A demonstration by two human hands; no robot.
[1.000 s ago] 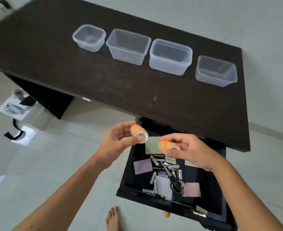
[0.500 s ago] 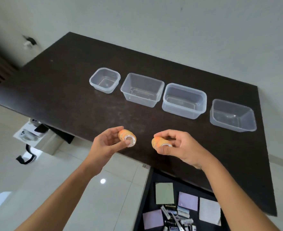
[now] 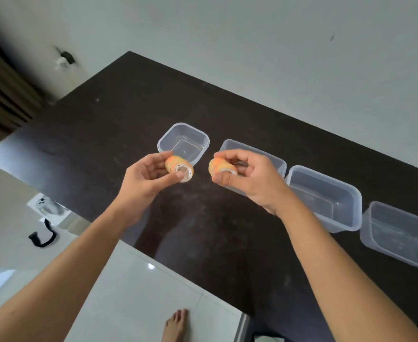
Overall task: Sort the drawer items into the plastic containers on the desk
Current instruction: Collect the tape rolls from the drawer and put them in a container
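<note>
While the dark desk (image 3: 104, 149) is filling most of the view, four clear tubs are lining up toward its far edge: the square tub (image 3: 183, 141) at the left end, then the second tub (image 3: 274, 161), third tub (image 3: 326, 196) and fourth tub (image 3: 400, 233). The left hand (image 3: 146, 178) is pinching a tape stack (image 3: 179, 167) (orange rolls) just before the square tub's near rim. The right hand (image 3: 250, 180) is pinching another stack (image 3: 219, 166) before the second tub.

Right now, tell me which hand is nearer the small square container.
Left. The left hand, holding a tape roll, is at the near rim of the small square container; the right hand is off to its right, over the neighbouring container.
</note>
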